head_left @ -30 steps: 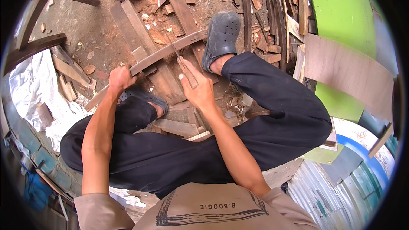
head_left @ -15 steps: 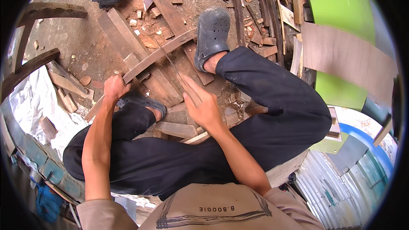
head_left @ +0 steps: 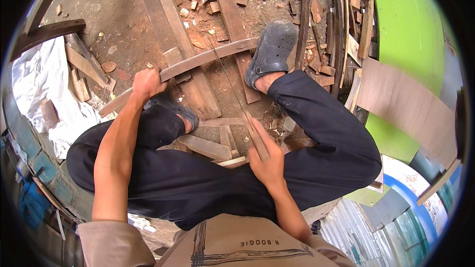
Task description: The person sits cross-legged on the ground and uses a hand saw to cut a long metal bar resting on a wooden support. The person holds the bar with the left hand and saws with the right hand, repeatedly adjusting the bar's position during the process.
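A long, slightly curved wooden strip (head_left: 210, 58) lies slantwise in front of me, across other boards on the ground. My left hand (head_left: 148, 83) is closed around it left of its middle. In my right hand (head_left: 267, 160) is the wooden handle of a handsaw (head_left: 231, 83), its fingers wrapped round the grip. The thin blade runs forward and to the left from the handle and crosses the strip right of my left hand. Seen almost edge-on, the blade's teeth cannot be made out. My right shoe (head_left: 273, 49) is beside the strip's far right end.
Beneath the strip lie wide planks (head_left: 195, 84) and a longer board (head_left: 231, 15). Wood offcuts and long battens (head_left: 341, 29) are heaped at the right by a green panel (head_left: 408, 29). A white cloth (head_left: 42, 99) and curved wooden pieces (head_left: 49, 37) are at the left.
My right hand has drawn the saw back toward my body, so more blade shows on my side of the strip. My left hand keeps its hold. The whole view has shifted a little.
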A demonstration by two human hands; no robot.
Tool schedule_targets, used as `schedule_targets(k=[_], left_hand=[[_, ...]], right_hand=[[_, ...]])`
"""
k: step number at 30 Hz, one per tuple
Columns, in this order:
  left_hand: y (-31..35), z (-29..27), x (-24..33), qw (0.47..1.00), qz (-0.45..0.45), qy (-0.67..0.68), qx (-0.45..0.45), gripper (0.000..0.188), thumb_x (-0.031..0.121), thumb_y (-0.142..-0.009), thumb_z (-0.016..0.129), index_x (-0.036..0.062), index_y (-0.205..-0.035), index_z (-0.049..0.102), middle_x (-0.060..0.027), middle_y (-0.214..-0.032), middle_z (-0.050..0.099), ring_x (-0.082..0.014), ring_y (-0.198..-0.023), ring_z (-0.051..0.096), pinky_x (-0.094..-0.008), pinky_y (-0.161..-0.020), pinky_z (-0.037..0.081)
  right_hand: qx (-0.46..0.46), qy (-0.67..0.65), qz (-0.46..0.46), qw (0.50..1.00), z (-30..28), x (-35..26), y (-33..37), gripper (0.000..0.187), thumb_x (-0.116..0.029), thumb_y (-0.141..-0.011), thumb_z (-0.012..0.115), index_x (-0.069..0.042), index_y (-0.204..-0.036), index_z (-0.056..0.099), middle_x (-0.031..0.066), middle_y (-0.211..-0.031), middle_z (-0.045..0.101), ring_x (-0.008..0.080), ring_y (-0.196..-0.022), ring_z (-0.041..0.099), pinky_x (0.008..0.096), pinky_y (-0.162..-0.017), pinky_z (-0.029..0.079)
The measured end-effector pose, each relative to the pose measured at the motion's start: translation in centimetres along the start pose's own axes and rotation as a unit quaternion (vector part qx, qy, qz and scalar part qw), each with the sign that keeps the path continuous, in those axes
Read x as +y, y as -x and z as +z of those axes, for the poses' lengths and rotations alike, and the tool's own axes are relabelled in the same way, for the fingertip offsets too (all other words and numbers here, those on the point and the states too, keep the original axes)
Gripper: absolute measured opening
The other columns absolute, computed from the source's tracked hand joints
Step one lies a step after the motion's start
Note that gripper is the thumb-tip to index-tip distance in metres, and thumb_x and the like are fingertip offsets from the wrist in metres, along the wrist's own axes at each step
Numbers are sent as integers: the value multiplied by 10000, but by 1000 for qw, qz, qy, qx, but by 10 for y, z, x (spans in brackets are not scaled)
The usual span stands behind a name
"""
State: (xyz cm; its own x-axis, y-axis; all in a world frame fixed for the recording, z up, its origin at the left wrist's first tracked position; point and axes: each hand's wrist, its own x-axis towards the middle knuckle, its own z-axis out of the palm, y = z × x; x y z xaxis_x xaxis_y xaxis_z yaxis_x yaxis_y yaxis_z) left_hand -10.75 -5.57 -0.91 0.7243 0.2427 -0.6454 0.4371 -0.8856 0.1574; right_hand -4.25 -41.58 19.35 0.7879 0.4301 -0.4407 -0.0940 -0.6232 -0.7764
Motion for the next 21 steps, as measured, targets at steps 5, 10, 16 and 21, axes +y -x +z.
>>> schedule_targets(k=[5, 10, 16, 21], left_hand=[[-2, 6, -3, 1000, -3, 4, 21, 387, 345, -765, 707, -3, -931, 730, -263, -842, 721, -437, -838, 721, -509, -791, 581], [-3, 11, 5, 1000, 22, 16, 9, 360, 334, -770, 707, 11, -930, 707, -268, -809, 709, -452, -807, 710, -529, -761, 574], [2, -3, 3, 1000, -17, 18, 3, 354, 329, -759, 712, 5, -896, 748, -258, -870, 731, -417, -866, 729, -489, -799, 589], [-9, 2, 13, 1000, -1, 23, 2, 358, 339, -756, 721, -3, -859, 753, -256, -861, 733, -409, -858, 734, -481, -792, 593]], right_hand=[[16, 2, -23, 1000, 4, 1, -7, 590, 103, -821, 555, 37, -1407, 586, 284, -1278, 678, 335, -1244, 659, 355, -998, 516], [48, -10, -68, 997, 53, 22, -89, 585, 18, -838, 599, -10, -1422, 584, 258, -1270, 687, 342, -1194, 685, 341, -969, 519], [-10, 6, 40, 999, -21, -11, 32, 532, 116, -856, 557, 95, -1387, 577, 232, -1347, 667, 265, -1304, 612, 337, -1091, 444], [20, -55, -25, 998, 63, 35, -117, 546, 18, -884, 559, 21, -1430, 572, 177, -1343, 677, 206, -1269, 610, 303, -1062, 439]])
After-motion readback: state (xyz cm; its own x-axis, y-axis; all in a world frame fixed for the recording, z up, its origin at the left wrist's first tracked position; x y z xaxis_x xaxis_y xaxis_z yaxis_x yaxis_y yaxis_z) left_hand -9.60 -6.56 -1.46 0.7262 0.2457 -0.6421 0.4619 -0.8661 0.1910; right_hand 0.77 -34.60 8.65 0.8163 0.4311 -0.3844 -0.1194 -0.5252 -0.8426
